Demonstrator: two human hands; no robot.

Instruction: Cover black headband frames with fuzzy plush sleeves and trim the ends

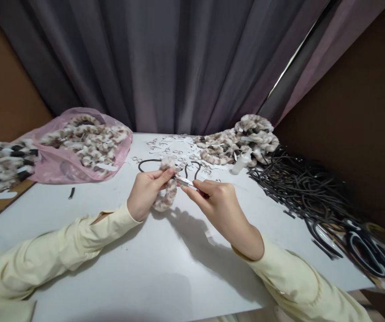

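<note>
A fluffy ring of spotted beige and brown fur (170,197) is pinched at its upper side by my left hand (148,190), fingers closed. My right hand (221,201) is closed around a slim, pale silvery tool (184,181), whose exact kind I cannot make out. Its tip points left and meets a small dark spot on the ring beside my left thumb. Behind my hands, a black cord (148,161) curves across the white tabletop. Small metal rings or findings (178,153) lie scattered just beyond it.
At the left, a pink plastic bag (121,152) holds several fur rings. More fur rings (224,143) are piled at the back right near a translucent bottle (241,163). Black cords (299,188) heap along the right edge, with black-handled scissors (363,252) nearer me.
</note>
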